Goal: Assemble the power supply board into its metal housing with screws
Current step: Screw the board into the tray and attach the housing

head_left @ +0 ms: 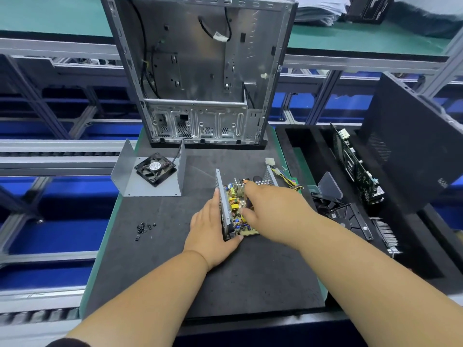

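Note:
The power supply board (235, 204), yellow-green with small parts on it, lies inside its grey metal housing (223, 199) in the middle of the dark mat. My left hand (210, 229) grips the housing's left wall and near corner. My right hand (273, 209) reaches over the board with its fingers resting on it. A bundle of yellow and black wires (288, 180) leaves the housing at the far right. Several black screws (143, 229) lie loose on the mat to the left.
A grey housing cover with a black fan (155, 169) sits at the far left of the mat. An open computer case (200, 71) stands behind. To the right, a black foam tray (413, 246) holds circuit cards, a drive and a black panel.

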